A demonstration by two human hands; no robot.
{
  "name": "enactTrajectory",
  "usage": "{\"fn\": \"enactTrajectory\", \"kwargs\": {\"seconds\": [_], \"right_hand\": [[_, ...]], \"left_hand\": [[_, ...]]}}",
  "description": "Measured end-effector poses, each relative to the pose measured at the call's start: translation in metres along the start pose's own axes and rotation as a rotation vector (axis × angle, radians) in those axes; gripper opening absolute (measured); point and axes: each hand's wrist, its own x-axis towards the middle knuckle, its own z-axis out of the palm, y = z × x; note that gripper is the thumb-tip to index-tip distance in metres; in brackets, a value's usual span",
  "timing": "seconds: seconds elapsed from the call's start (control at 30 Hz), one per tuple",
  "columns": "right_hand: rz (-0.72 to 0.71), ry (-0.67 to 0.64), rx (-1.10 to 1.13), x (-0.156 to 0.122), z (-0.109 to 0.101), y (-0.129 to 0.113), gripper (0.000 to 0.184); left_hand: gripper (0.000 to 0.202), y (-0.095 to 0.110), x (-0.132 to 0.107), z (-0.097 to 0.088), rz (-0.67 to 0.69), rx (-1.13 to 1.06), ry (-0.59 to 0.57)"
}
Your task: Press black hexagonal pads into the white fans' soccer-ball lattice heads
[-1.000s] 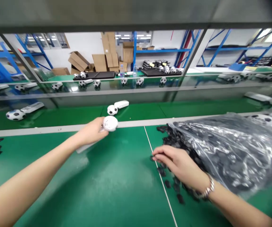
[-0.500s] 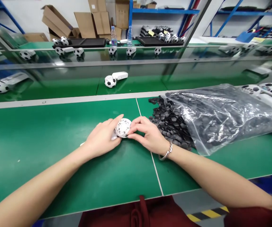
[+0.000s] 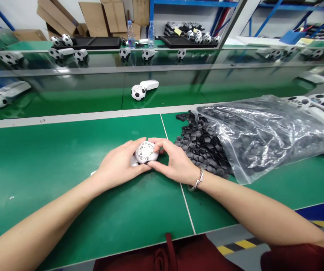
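Dark red cloth [image 3: 167, 256] fills the bottom edge of the view, just past the edge of the green surface [image 3: 66, 210]. The left hand [image 3: 119, 162] and right hand [image 3: 173, 160] meet at the middle of the surface, and both sets of fingers are curled closed around a white openwork ball [image 3: 146, 152]. The ball lies between the hands, gripped from either side, with its lattice facing up. A white stem [image 3: 134, 162] seems to leave it toward the lower left, running under the left palm, so the long axis points along the left forearm. The left hand is nearer to that stem, though most of it is hidden. A silver chain bracelet [image 3: 197, 180] circles the right wrist. Just beyond the right hand lies a heap of black pentagon patches [image 3: 198, 150], spilling from a clear plastic bag [image 3: 263, 135]. Farther off, a black-and-white soccer ball [image 3: 138, 92] lies on a green belt.
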Motion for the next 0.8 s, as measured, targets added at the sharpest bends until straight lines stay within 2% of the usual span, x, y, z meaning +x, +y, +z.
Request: {"fn": "enactTrajectory", "kwargs": {"seconds": [0.23, 0.37, 0.47, 0.53, 0.67, 0.8], "right_hand": [[0.019, 0.005, 0.005, 0.001, 0.003, -0.001, 0.032], [0.080, -0.023, 0.019, 0.008, -0.020, 0.004, 0.026], [0.129, 0.023, -0.206, 0.010, -0.042, 0.012, 0.007], [0.176, -0.021, -0.362, 0.009, -0.050, 0.016, 0.006], [0.213, -0.190, -0.512, 0.006, -0.045, 0.019, 0.008], [0.261, -0.225, -0.606, 0.008, -0.038, 0.019, 0.015]], "left_hand": [[0.062, 0.003, -0.002, 0.000, 0.000, 0.048, 0.002], [0.064, 0.003, -0.001, -0.001, -0.022, 0.026, 0.000], [0.059, 0.003, 0.001, -0.003, -0.055, 0.055, -0.005], [0.054, 0.003, 0.003, -0.004, -0.032, 0.098, -0.016], [0.058, 0.001, 0.004, -0.002, 0.070, 0.149, -0.006], [0.062, -0.003, 0.002, 0.001, 0.140, 0.190, 0.032]]}}
